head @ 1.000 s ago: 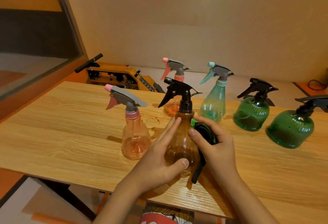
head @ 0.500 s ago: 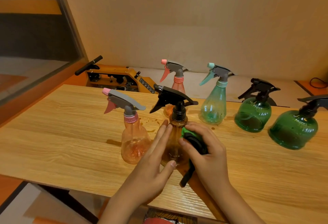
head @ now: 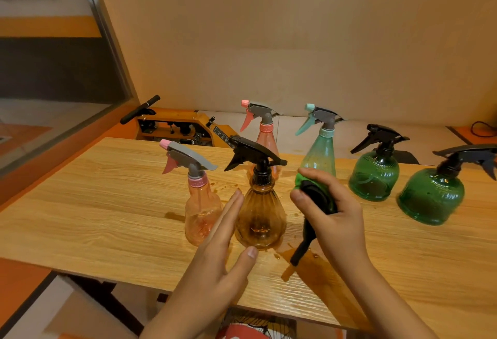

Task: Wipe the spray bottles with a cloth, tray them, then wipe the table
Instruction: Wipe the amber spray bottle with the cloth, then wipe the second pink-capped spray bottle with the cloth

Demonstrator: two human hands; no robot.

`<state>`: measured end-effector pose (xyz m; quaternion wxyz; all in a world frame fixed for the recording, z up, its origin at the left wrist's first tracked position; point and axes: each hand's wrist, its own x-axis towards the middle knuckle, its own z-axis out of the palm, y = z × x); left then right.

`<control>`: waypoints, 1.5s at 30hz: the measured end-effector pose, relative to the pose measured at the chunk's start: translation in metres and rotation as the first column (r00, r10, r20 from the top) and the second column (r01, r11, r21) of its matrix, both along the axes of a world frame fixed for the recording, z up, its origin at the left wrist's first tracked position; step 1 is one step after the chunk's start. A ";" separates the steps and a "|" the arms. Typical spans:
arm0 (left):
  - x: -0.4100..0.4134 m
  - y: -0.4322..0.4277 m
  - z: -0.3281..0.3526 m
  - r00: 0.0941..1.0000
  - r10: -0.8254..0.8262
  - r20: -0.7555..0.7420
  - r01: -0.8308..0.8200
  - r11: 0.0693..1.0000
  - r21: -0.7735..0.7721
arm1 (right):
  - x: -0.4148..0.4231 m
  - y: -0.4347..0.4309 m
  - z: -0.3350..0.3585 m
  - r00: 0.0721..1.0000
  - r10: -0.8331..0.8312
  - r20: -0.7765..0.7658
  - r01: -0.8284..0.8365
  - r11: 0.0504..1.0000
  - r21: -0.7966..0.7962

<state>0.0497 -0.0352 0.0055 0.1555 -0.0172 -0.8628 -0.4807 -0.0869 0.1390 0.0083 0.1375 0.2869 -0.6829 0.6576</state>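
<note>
An amber ribbed spray bottle [head: 259,217] with a black trigger head stands upright on the wooden table [head: 94,212], between my hands. My left hand [head: 217,255] lies just left of it, fingers straight and thumb spread; I cannot tell whether the fingertips touch the bottle. My right hand [head: 333,220], to the bottle's right and apart from it, grips a bunched black and green cloth [head: 316,199] whose dark tail hangs down to the tabletop.
A pink bottle [head: 200,212] stands close on the left. Behind are another pink bottle [head: 265,137] and a teal one [head: 321,155]. Two round green bottles [head: 376,177] [head: 430,199] are at the right. Brown wet patches [head: 304,260] lie by the cloth tail. A yellow machine [head: 172,126] sits behind the table.
My left hand has opened and come off the amber bottle's body. My right hand has drawn the cloth to the right, away from the bottle, which now stands free.
</note>
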 end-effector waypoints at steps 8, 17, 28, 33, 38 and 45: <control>0.007 0.003 0.090 0.981 -0.107 -0.162 0.093 0.991 -0.093 | -0.001 0.012 0.061 0.991 0.066 -0.112 -0.060 0.997 0.054; -0.073 -0.047 0.197 0.971 -0.151 -0.185 0.061 0.906 -0.419 | -0.047 0.004 0.125 0.981 0.089 -0.175 -0.054 0.980 0.193; -0.215 -0.094 0.208 0.973 -0.167 0.158 0.229 0.773 -0.592 | -0.070 -0.002 0.120 0.987 0.026 -0.159 0.015 0.969 0.248; -0.249 -0.099 0.194 0.928 -0.160 0.337 0.352 0.677 -0.646 | -0.075 0.007 0.109 0.990 0.009 -0.140 0.022 0.975 0.220; -0.263 -0.094 0.175 0.883 -0.166 0.438 0.450 0.566 -0.691 | -0.077 0.017 0.101 0.993 -0.004 -0.115 0.028 0.978 0.205; -0.253 -0.087 0.169 0.925 -0.228 0.306 0.377 0.663 -0.647 | -0.074 0.023 0.102 0.994 -0.021 -0.111 0.043 0.978 0.203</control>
